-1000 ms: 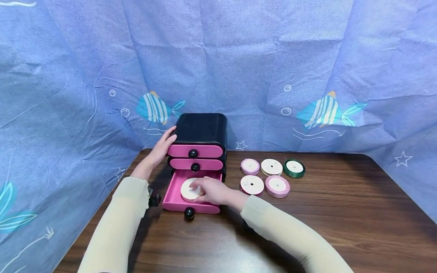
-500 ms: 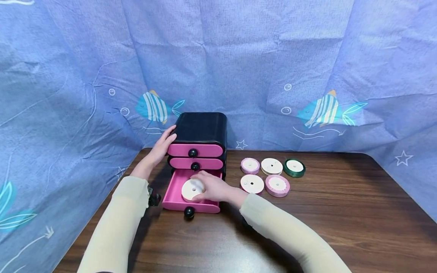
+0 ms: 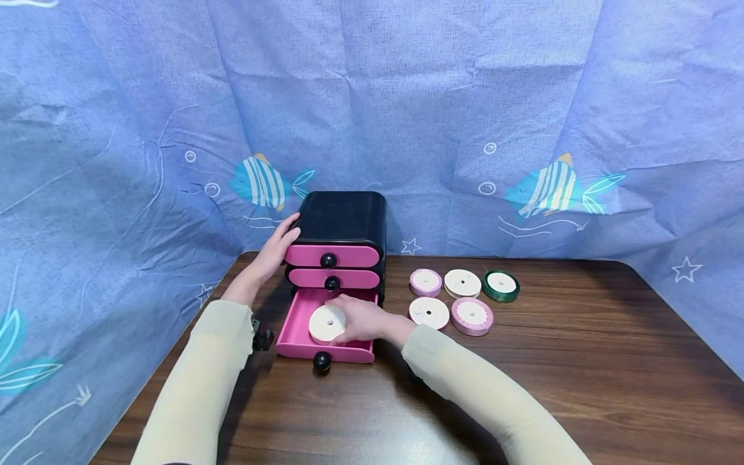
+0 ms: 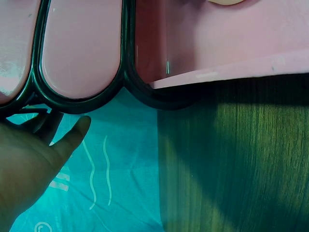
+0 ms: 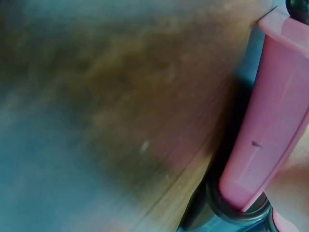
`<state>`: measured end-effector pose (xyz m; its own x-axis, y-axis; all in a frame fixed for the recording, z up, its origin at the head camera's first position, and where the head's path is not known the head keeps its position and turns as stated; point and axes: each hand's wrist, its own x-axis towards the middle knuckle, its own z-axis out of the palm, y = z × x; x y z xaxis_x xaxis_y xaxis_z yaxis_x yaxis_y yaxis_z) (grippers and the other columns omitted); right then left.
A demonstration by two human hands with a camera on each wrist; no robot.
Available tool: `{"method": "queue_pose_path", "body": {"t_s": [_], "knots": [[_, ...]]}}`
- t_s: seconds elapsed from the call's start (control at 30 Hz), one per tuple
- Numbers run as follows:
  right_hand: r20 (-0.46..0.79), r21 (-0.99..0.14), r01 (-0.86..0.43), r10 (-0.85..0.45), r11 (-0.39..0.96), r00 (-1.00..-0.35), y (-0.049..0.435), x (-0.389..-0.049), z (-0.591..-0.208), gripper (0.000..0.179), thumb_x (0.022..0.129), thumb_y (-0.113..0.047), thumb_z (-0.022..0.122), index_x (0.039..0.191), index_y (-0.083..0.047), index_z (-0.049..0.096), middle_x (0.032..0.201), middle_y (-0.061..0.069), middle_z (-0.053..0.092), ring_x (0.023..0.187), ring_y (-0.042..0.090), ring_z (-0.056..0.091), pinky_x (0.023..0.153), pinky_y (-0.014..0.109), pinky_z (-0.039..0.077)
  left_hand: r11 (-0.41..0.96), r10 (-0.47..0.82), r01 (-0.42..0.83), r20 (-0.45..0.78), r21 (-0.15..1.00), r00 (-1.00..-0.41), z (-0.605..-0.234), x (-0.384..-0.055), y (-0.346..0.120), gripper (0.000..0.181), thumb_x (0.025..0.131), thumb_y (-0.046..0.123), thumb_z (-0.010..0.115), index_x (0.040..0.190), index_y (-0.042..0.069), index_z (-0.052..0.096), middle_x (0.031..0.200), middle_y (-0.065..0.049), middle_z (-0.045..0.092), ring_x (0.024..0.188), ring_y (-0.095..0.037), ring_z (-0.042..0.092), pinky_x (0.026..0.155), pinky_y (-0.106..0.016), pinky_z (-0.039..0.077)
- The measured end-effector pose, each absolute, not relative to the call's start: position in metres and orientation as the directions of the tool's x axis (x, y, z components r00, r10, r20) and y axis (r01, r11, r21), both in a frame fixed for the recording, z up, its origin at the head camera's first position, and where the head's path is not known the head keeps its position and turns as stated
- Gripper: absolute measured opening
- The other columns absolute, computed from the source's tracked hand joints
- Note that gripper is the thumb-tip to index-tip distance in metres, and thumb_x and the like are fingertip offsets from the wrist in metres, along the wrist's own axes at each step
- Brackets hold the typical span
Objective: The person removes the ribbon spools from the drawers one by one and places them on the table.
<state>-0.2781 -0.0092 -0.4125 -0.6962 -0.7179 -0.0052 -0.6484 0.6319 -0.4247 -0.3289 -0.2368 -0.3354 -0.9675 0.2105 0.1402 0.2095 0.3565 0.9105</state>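
Note:
A black cabinet (image 3: 345, 216) with three pink drawers stands on the table, its bottom drawer (image 3: 293, 332) pulled out. Inside that drawer lies a white ribbon spool (image 3: 324, 324), flat side up. My right hand (image 3: 361, 318) reaches in from the right and holds the spool, fingers at its rear edge and thumb at its front right edge. My left hand (image 3: 272, 255) rests against the cabinet's left side near the top, fingers extended. In the left wrist view the left hand (image 4: 29, 162) touches the cabinet's side, and the spool barely shows at the top edge.
Right of the cabinet, several ribbon spools lie in two rows, among them a green one (image 3: 501, 286), a pink one (image 3: 473, 316) and a white one (image 3: 463, 284). The drawer's black knob (image 3: 322, 361) juts toward the front. A blue fish-patterned cloth (image 3: 430, 129) hangs behind the table.
The right hand's fingers have moved from over the spool's top face to its rear and right edge, uncovering the centre hole. The spool has shifted only slightly. The left hand stays put.

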Motion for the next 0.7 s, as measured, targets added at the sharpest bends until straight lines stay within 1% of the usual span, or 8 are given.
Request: {"method": "queue_pose_path", "body": {"t_s": [0.17, 0.33, 0.53, 0.7], "knots": [[0.024, -0.421, -0.664, -0.725, 0.617, -0.689, -0.009, -0.2786, -0.4133, 0.069, 0.077, -0.038, 0.082, 0.134, -0.012, 0.054, 0.123, 0.002, 0.055, 0.108, 0.012, 0.053, 0.096, 0.026, 0.041, 0.349, 0.211, 0.203, 0.135, 0.915, -0.968, -0.3343, -0.3279, -0.2358, 0.063, 0.103, 0.04, 0.036, 0.158, 0.018, 0.014, 0.161, -0.012, 0.008, 0.142, -0.033, 0.017, 0.11, -0.054, 0.022], [0.043, -0.428, -0.661, -0.717, 0.616, -0.696, -0.0088, -0.278, -0.4131, 0.068, 0.077, -0.041, 0.081, 0.132, -0.011, 0.055, 0.122, 0.002, 0.055, 0.107, 0.012, 0.053, 0.095, 0.026, 0.041, 0.361, 0.211, 0.207, 0.137, 0.909, -0.968, -0.3352, -0.3288, -0.2365, 0.063, 0.103, 0.041, 0.037, 0.158, 0.019, 0.014, 0.161, -0.012, 0.008, 0.143, -0.032, 0.015, 0.111, -0.053, 0.019], [0.084, -0.466, -0.65, -0.701, 0.6, -0.708, -0.0069, -0.277, -0.4131, 0.069, 0.075, -0.043, 0.082, 0.13, -0.011, 0.056, 0.121, 0.002, 0.054, 0.106, 0.012, 0.053, 0.094, 0.025, 0.041, 0.359, 0.211, 0.208, 0.138, 0.91, -0.968, -0.337, -0.3309, -0.2374, 0.064, 0.103, 0.042, 0.037, 0.158, 0.018, 0.015, 0.161, -0.011, 0.008, 0.143, -0.031, 0.014, 0.111, -0.053, 0.019], [0.097, -0.502, -0.644, -0.702, 0.578, -0.705, -0.0018, -0.2738, -0.4086, 0.069, 0.075, -0.041, 0.082, 0.13, -0.009, 0.055, 0.122, 0.003, 0.054, 0.106, 0.012, 0.053, 0.093, 0.026, 0.042, 0.356, 0.213, 0.195, 0.124, 0.914, -0.969, -0.3349, -0.3297, -0.237, 0.063, 0.103, 0.041, 0.037, 0.158, 0.018, 0.014, 0.161, -0.011, 0.007, 0.144, -0.031, 0.014, 0.111, -0.053, 0.019]]}}
